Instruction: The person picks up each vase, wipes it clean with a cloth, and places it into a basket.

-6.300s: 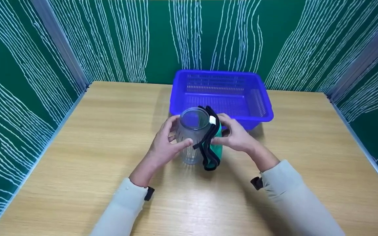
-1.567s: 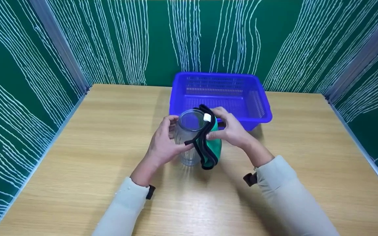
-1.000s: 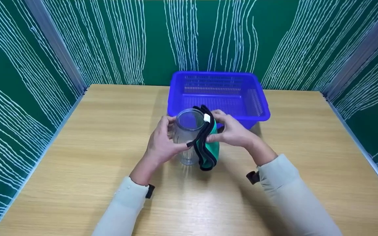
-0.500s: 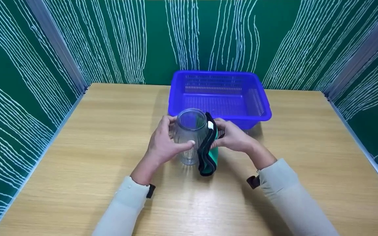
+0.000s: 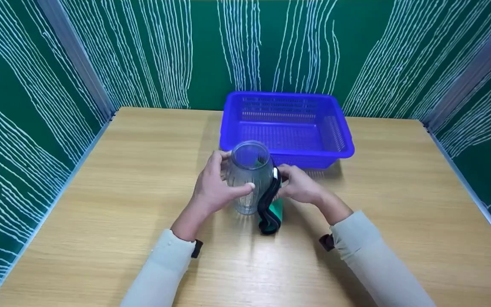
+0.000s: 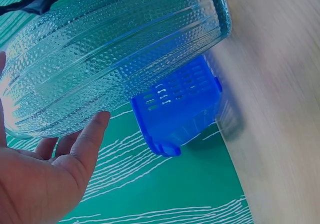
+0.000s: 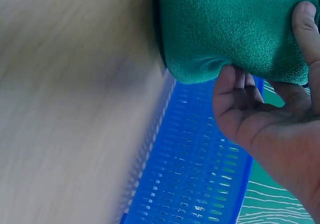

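A clear ribbed glass jar [image 5: 249, 181] stands upright in the middle of the head view, its round mouth facing up. My left hand [image 5: 210, 187] grips it from the left, thumb across the near side and fingers behind. Dimpled glass [image 6: 100, 58] fills the top of the left wrist view. Against the jar's right side, my right hand [image 5: 303, 187] holds a folded green cloth [image 5: 276, 209] with black edging and a small white tag. Its fuzzy green face [image 7: 235, 28] shows in the right wrist view, between thumb and curled fingers.
Behind the jar, a blue-purple plastic basket [image 5: 330, 147] with slotted walls sits on the wooden table [image 5: 143, 170]. Green walls [image 5: 207, 51] with white wavy lines enclose the table at the back and sides.
My right hand has slid the cloth down along the jar's right side and slightly toward me. The left thumb, at the cloth's edge a second ago, now lies on the glass.
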Action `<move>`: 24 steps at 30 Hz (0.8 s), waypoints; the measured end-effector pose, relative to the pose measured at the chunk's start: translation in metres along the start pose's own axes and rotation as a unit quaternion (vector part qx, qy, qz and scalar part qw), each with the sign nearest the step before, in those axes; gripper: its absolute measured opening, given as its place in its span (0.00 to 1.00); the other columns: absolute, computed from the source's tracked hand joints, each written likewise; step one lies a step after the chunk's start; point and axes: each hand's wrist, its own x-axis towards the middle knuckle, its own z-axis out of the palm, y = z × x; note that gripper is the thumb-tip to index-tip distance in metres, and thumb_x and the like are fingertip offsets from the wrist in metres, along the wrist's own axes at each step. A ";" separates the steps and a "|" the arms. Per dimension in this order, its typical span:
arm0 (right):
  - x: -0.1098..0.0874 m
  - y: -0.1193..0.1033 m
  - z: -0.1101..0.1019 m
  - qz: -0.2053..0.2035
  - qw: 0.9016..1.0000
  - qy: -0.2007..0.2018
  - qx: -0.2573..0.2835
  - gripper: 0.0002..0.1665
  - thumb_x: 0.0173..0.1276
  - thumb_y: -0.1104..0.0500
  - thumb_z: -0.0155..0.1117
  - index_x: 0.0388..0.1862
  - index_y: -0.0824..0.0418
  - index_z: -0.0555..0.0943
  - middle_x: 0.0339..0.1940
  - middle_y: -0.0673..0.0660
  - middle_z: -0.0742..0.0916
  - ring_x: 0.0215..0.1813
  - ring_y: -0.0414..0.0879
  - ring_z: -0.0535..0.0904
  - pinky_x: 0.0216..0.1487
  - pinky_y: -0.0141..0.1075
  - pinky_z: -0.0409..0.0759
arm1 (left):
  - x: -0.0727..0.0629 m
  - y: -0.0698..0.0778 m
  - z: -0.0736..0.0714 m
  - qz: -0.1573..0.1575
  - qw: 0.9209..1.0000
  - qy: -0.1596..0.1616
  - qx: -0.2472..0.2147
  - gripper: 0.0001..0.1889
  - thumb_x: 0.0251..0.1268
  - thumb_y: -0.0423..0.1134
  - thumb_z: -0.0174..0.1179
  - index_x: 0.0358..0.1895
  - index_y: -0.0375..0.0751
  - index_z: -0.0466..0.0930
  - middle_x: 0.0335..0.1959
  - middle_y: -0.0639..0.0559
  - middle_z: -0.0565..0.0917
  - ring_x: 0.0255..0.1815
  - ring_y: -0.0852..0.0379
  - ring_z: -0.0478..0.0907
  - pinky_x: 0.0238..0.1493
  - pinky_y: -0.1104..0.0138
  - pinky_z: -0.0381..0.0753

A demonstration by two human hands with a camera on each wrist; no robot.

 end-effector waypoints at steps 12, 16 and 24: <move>0.005 0.013 0.014 0.009 1.000 0.010 -0.022 0.25 0.36 0.63 0.82 0.37 0.65 0.84 0.33 0.56 0.83 0.37 0.43 0.74 0.42 0.36 0.76 | 0.001 0.000 0.000 0.009 1.000 0.004 -0.002 0.40 0.38 0.57 0.76 0.57 0.55 0.65 0.57 0.61 0.74 0.60 0.58 0.71 0.61 0.55 0.75; 0.006 0.013 0.016 0.014 0.999 0.015 -0.029 0.22 0.35 0.64 0.83 0.33 0.65 0.84 0.31 0.55 0.83 0.35 0.42 0.73 0.41 0.36 0.75 | 0.000 0.000 0.000 0.008 1.000 0.002 -0.005 0.40 0.38 0.57 0.76 0.57 0.55 0.64 0.57 0.60 0.74 0.60 0.58 0.71 0.61 0.58 0.76; 0.006 0.020 0.027 0.032 0.999 0.014 -0.004 0.20 0.35 0.65 0.82 0.32 0.65 0.85 0.31 0.57 0.87 0.34 0.39 0.76 0.41 0.35 0.78 | 0.000 0.000 0.003 0.010 1.000 0.008 0.001 0.40 0.38 0.56 0.75 0.57 0.53 0.65 0.56 0.59 0.74 0.58 0.58 0.72 0.59 0.62 0.77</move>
